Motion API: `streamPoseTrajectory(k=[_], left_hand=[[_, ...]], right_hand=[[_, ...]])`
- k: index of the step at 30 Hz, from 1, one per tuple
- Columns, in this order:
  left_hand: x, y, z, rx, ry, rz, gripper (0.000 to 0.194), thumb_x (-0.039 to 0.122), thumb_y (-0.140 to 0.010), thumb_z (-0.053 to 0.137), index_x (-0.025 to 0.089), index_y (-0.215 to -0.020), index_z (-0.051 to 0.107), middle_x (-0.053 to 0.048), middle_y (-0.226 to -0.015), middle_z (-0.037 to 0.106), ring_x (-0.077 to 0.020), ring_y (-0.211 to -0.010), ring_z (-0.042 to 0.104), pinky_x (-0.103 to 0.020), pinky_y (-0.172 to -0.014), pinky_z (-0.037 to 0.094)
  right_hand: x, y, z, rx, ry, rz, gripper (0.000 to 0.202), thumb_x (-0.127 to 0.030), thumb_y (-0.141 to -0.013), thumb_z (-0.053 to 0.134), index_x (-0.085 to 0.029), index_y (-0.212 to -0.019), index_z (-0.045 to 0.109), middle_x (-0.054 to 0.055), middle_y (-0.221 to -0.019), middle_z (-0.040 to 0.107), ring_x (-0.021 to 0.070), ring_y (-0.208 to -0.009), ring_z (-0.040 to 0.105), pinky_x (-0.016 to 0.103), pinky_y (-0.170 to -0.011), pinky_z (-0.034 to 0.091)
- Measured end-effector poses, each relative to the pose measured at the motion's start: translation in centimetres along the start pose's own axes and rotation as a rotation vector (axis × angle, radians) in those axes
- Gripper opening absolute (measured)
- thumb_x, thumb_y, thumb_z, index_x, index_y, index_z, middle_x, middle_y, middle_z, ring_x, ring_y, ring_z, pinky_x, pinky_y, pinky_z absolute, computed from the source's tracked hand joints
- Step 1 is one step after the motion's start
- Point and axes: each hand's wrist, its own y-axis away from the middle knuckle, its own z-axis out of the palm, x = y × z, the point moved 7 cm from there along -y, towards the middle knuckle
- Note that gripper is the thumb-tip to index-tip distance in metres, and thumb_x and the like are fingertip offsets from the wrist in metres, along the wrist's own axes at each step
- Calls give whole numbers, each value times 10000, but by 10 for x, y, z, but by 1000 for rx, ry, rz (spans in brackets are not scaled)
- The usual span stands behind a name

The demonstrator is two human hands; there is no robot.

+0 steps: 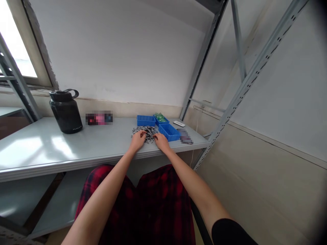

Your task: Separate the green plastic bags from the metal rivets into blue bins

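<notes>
A heap of small, thin, shiny metal pieces (144,129) lies on the grey shelf top; their exact kind is too small to tell. At the heap's left front is my left hand (138,139), fingers bent together over the pieces. My right hand (161,140) rests at the right side of the heap, its fingers curled in toward the metal. Whatever either hand pinches is hidden. Just behind the heap stands a blue bin (145,121). Another blue bin (169,132) sits beside my right hand, with nothing visible inside.
A third blue bin at the back holds green transparent pieces (160,117). Right of the bins lie a white flat object (179,124) and a blurred item (185,136). A black bottle (65,112) and a blurred pink item (99,118) stand leftward. Metal posts (219,122) frame the right end.
</notes>
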Motion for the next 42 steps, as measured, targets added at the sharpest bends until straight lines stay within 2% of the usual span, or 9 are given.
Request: streamPoseTrajectory(k=[8, 18, 25, 28, 31, 35, 39, 42], left_hand=[[4, 1, 0, -19, -5, -6, 258, 159, -846, 493, 145, -986, 710, -111, -942, 739, -252, -906, 673, -405, -905, 504], [9, 4, -3, -38, -35, -19, 266, 167, -851, 493, 155, -1002, 712, -99, -971, 742, -248, -913, 674, -381, -895, 506], [11, 4, -3, -31, -44, -5, 261, 167, -850, 489, 162, -981, 715, -93, -973, 743, -241, -924, 672, -372, -902, 506], [10, 3, -3, -22, -28, 7, 254, 199, -862, 492, 165, -981, 713, -91, -967, 744, -239, -922, 672, -368, -897, 506], [12, 2, -2, -24, -26, 32, 251, 253, -877, 499, 169, -975, 714, -91, -972, 744, -243, -921, 670, -369, -892, 504], [22, 3, -1, -55, -32, 95, 274, 309, -900, 480, 181, -944, 718, -81, -981, 743, -241, -931, 662, -355, -879, 499], [27, 5, -1, -87, -28, 121, 275, 317, -902, 473, 187, -900, 715, -72, -946, 743, -235, -900, 657, -335, -839, 499], [27, 6, -3, -80, -11, 103, 264, 332, -895, 493, 184, -872, 711, -68, -895, 742, -229, -852, 657, -327, -808, 499]], right_hand=[[0, -1, 1, 5, 30, -4, 308, -127, -948, 438, -184, -1126, 683, 104, -1163, 647, 221, -1121, 559, 312, -949, 425], [-8, 5, -8, 94, 28, -42, 354, -144, -954, 390, -164, -1200, 644, 119, -1167, 604, 217, -1092, 555, 306, -935, 439], [-6, 7, -8, 145, -38, -68, 270, -137, -900, 451, -176, -1045, 675, 104, -1101, 613, 214, -1049, 563, 328, -935, 449], [-8, 6, -12, 183, -175, -86, 235, -149, -871, 475, -173, -1006, 667, 95, -1077, 635, 207, -1005, 590, 339, -921, 460], [-10, 3, -14, 223, -470, -71, 159, -233, -852, 541, -179, -947, 656, 64, -987, 674, 186, -915, 627, 328, -888, 482], [-15, -5, -7, 169, -807, -52, 203, -365, -772, 665, -185, -863, 651, 40, -894, 700, 186, -856, 650, 324, -841, 505], [-16, -6, 0, 96, -932, -21, 261, -421, -717, 703, -184, -816, 654, 31, -836, 708, 187, -813, 657, 321, -799, 514], [-11, -4, 1, 93, -959, 21, 289, -433, -697, 718, -181, -822, 654, 33, -815, 709, 187, -788, 659, 315, -770, 515]])
